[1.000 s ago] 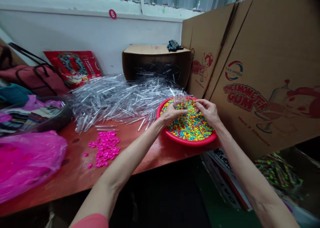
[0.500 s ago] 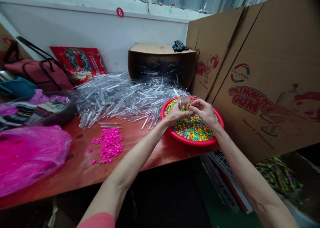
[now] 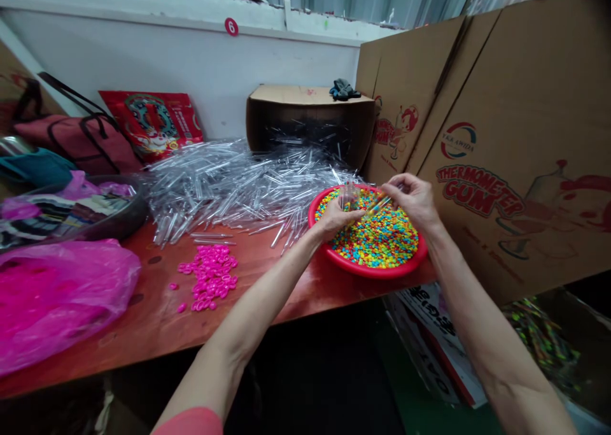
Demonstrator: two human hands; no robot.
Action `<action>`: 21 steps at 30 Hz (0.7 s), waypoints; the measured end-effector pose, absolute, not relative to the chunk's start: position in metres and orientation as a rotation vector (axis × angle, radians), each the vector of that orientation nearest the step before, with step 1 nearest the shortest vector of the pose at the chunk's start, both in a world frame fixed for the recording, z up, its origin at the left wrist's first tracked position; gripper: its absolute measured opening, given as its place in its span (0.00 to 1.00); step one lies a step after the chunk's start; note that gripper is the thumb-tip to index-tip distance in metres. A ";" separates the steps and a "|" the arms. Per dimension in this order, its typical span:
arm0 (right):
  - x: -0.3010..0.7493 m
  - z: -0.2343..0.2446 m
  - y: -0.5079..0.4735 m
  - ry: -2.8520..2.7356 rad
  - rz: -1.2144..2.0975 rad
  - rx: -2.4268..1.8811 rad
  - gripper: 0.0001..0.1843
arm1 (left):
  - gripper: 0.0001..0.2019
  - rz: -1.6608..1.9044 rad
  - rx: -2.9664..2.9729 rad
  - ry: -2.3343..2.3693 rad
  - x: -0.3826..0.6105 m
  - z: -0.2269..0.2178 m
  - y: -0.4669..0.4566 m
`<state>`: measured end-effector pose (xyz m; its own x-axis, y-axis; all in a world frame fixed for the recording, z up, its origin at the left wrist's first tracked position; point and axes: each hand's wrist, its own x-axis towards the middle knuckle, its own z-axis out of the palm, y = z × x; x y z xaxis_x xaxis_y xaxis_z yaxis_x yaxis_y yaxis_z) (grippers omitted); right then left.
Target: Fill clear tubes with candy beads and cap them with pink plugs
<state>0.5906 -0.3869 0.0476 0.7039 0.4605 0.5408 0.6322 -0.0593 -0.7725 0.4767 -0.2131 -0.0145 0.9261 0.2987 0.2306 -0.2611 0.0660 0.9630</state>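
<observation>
My left hand (image 3: pixel 335 218) is closed around a bunch of clear plastic tubes (image 3: pixel 349 196), over the left side of a red basin (image 3: pixel 377 272). Small multicoloured candies (image 3: pixel 379 244) fill the basin. Above its right side, my right hand (image 3: pixel 413 198) pinches one clear plastic tube (image 3: pixel 380 204) by its upper end. This tube slants down toward my left hand and has some colour inside its lower part.
A large heap of clear tubes (image 3: pixel 229 183) spills from an open cardboard box (image 3: pixel 310 94). Pink rings or caps (image 3: pixel 212 276) lie on the red table (image 3: pixel 157 320), near a pink plastic bag (image 3: pixel 71 295). Tall cartons (image 3: pixel 501 116) stand close on the right.
My right hand has moved right and slightly up, away from my left hand, drawing out one tube. My left hand stays over the basin with its bunch.
</observation>
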 end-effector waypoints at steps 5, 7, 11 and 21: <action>0.625 0.066 -0.389 -1.027 -0.508 -1.866 0.14 | 0.23 0.433 1.416 0.036 0.479 -0.016 -0.212; 0.633 0.050 -0.385 -1.106 -0.484 -1.932 0.14 | 0.23 0.393 1.393 0.008 0.478 -0.015 -0.211; 0.638 0.012 -0.384 -1.205 -0.302 -2.050 0.18 | 0.24 0.347 1.388 -0.013 0.474 -0.012 -0.211; 0.576 0.038 -0.373 -1.296 -0.109 -1.784 0.15 | 0.23 0.312 1.382 -0.082 0.469 -0.004 -0.219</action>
<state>0.5755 -0.3727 0.0383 0.4469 0.7168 0.5353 0.7959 -0.0454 -0.6038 0.4695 -0.2192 -0.0041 0.9562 0.1692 0.2391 -0.2653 0.1543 0.9518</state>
